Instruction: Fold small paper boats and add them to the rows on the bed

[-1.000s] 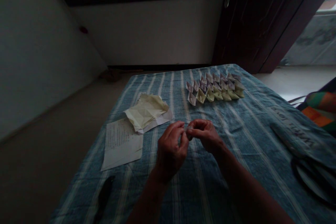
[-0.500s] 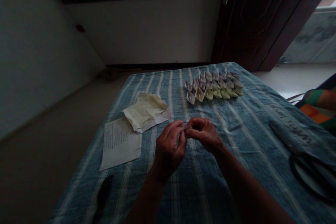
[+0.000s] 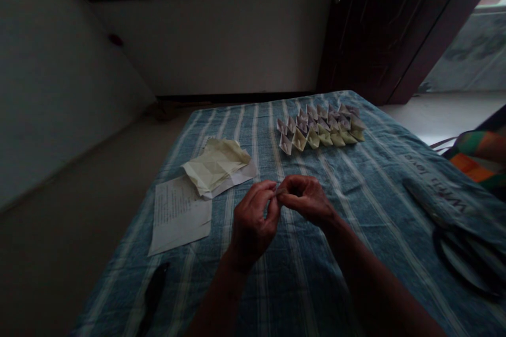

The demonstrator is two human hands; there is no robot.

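My left hand and my right hand meet above the middle of the cloth. Both are closed, thumbs and fingertips pinching a small piece of paper that the fingers mostly hide. Beyond them, several folded paper boats stand packed in rows, white and pale purple behind, yellowish in front. Left of my hands lie creased yellow paper sheets over white paper, partly covering a printed sheet.
Large black-handled scissors lie on the right of the striped blue tablecloth. A dark object, perhaps a knife, is at the near left. Past the table's right edge is a colourful checked fabric. A dark door stands behind.
The view has shifted slightly. Both hands keep their pinch at the same spot, with only slight finger movement. The boats, sheets and scissors lie as before.
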